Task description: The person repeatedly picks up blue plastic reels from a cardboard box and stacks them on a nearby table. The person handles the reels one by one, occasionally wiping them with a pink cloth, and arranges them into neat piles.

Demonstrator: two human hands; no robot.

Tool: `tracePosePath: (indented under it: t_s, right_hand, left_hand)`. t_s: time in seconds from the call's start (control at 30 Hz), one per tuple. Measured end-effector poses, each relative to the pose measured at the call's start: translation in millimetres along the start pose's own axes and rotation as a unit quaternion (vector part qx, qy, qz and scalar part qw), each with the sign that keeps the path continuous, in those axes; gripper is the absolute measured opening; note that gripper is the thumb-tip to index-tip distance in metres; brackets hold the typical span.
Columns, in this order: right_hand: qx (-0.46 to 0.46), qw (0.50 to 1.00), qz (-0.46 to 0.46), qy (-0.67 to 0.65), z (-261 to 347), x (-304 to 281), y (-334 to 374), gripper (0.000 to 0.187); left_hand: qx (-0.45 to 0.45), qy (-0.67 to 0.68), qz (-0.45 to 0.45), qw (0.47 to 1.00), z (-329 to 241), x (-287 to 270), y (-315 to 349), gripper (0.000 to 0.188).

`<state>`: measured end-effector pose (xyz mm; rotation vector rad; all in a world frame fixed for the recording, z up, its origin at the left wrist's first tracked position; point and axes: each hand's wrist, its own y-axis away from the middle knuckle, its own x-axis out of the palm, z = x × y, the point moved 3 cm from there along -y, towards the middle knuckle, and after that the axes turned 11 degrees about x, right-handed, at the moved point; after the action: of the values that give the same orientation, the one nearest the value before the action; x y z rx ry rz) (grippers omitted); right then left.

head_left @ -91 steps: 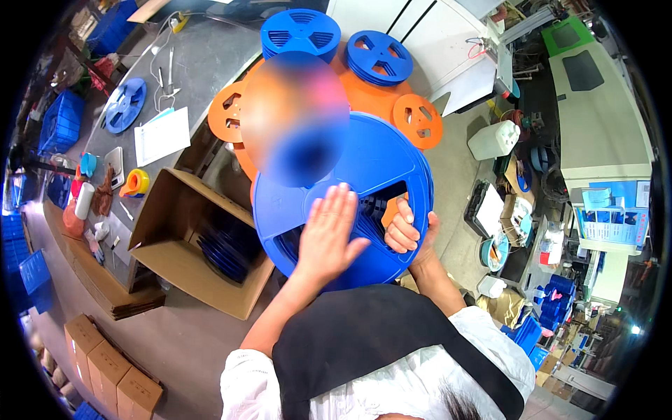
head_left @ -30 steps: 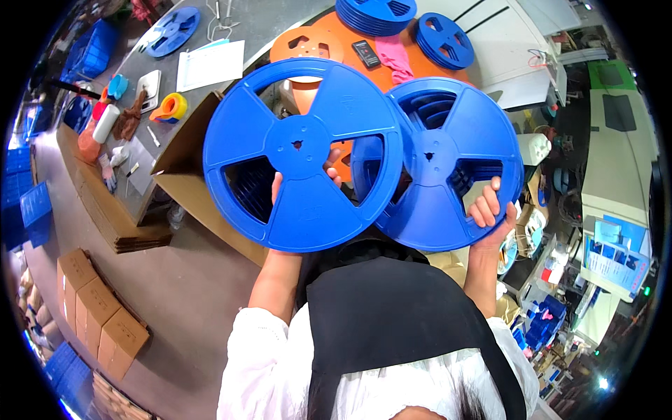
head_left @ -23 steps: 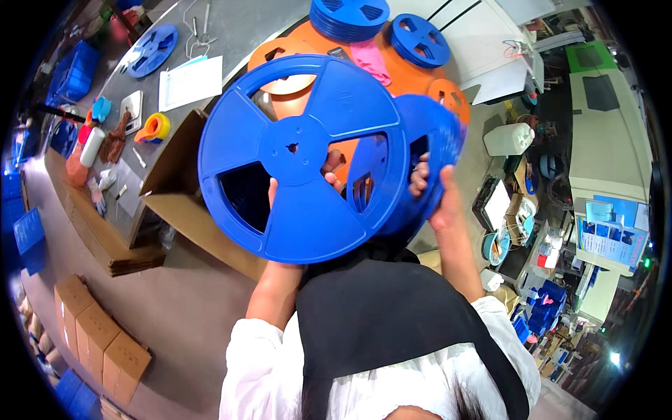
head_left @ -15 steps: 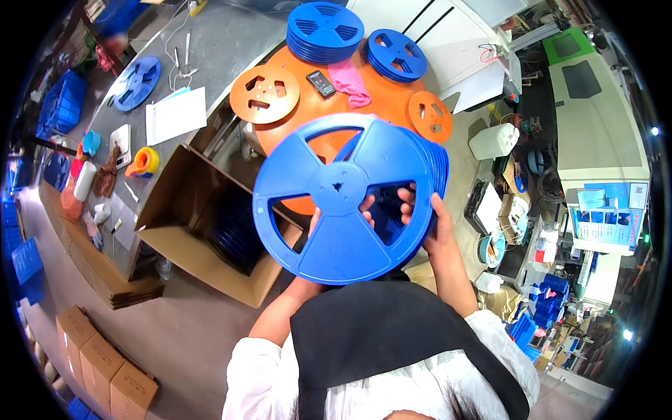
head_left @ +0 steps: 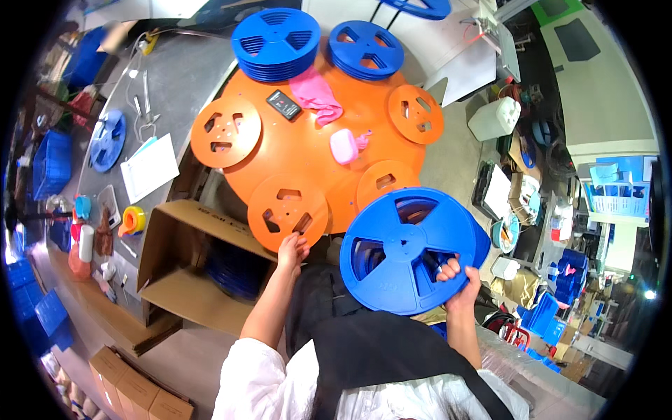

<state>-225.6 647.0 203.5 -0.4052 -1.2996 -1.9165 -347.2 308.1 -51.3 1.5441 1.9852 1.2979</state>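
Held reels: the stack of blue reels [head_left: 413, 252] is in your right hand [head_left: 462, 285], by the near right edge of the orange table [head_left: 308, 150], its top face tilted toward you.
Right fingers: clamped on the reels' lower right rim — the fingertips sit in an open window of the top reel, the thumb along the outer side.
Left hand: your left hand [head_left: 294, 252] is at the lower edge of the near left orange disc [head_left: 288, 212], wrist below it.
Left fingers: bent and close together; you cannot tell from here whether they touch or pinch the disc.
Other orange discs: one at the table's left edge [head_left: 225, 132], one at its right [head_left: 416, 114], and a near right one [head_left: 392, 168] partly hidden behind your reels.
Far edge: a taller blue stack [head_left: 276, 42] on the left, a lower blue stack [head_left: 365, 49] just beside it.
Mid-table: a black handheld device [head_left: 283, 105], a pink cloth [head_left: 315, 94] and a pink container [head_left: 344, 146].
Cardboard box: the open box [head_left: 175, 231] stands to your left, with dark blue reels [head_left: 234, 269] inside.
Grey table: the grey table [head_left: 175, 70], farther left, carries white paper [head_left: 150, 168] and a single blue reel [head_left: 108, 140].
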Motion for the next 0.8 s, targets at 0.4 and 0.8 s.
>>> tracePosePath:
  t_s: [0.4,0.8]
  right_hand:
    - [-0.054,0.991,-0.094,-0.085,43,-59,-1,0.038]
    - [-0.06,0.983,-0.013,-0.172,55,-23,-69,0.028]
  left_hand:
    - [0.388,-0.89,0.215,0.104,-36,291,-206,0.048]
    - [0.587,-0.498,0.269,0.579,-90,275,42,0.037]
